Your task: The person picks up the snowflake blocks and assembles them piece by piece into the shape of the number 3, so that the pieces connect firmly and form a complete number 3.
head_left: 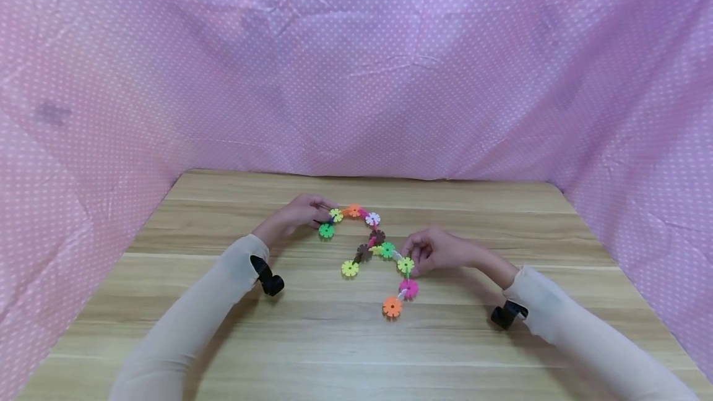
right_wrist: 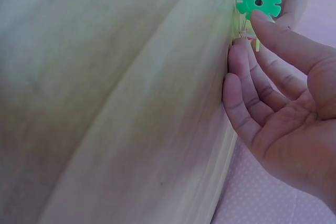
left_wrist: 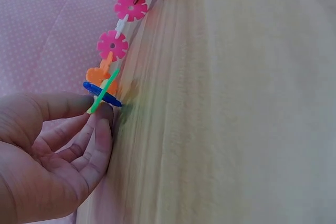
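Note:
A chain of colourful notched snowflake discs lies on the table in a bent, branching line. Its left end has a green disc [head_left: 326,231], and an orange disc [head_left: 354,210] sits at the top of the curve. My left hand [head_left: 309,210] pinches the chain at this end, by a blue disc [left_wrist: 102,94] seen edge-on in the left wrist view. On the other side, my right hand [head_left: 437,249] holds the chain near a yellow-green disc [head_left: 405,265]. In the right wrist view its thumb presses a green disc [right_wrist: 249,6]. An orange disc [head_left: 392,307] ends the near branch; a yellow disc [head_left: 350,268] ends another.
The wood-grain table [head_left: 312,351] reaches back to a pink polka-dot cloth [head_left: 367,79] that hangs behind it and along both sides. Black wrist cameras sit at both sleeve cuffs, the left camera [head_left: 272,283] low over the tabletop.

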Demonstrator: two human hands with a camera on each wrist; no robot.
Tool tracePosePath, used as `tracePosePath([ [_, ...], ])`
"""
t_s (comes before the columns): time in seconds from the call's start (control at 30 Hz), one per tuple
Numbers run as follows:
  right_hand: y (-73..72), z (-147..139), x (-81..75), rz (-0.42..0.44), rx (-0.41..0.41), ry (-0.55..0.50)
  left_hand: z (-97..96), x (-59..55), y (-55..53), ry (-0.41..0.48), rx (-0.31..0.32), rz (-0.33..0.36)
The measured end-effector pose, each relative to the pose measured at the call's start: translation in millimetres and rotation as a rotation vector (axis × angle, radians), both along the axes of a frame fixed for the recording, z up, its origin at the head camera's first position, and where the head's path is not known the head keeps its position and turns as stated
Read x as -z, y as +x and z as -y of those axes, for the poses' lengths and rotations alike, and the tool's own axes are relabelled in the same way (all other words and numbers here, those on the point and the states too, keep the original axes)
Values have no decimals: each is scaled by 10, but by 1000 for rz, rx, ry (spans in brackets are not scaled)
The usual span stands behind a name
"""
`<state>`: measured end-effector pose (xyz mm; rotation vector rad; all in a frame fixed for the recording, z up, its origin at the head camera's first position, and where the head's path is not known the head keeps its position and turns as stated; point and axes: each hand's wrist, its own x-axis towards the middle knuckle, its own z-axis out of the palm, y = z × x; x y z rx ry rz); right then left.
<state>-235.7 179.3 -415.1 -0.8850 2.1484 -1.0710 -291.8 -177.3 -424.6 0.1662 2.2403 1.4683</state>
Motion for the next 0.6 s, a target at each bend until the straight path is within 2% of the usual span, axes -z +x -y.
tracePosePath([
  [0.13, 19, 5, -6, 0, -18, -19, 56, 33, 47, 22, -4, 1],
  [0.37, -27, 2, -24, -6, -73, -21, 219, 61, 277, 45, -7, 12],
  [0.47, -53, 14, -33, 8, -89, -22, 225, 64, 361, 82, -18, 8],
  [0.6, -65, 47, -33, 39, -94, -26, 185, 68, 430, 130, -62, 12],
])
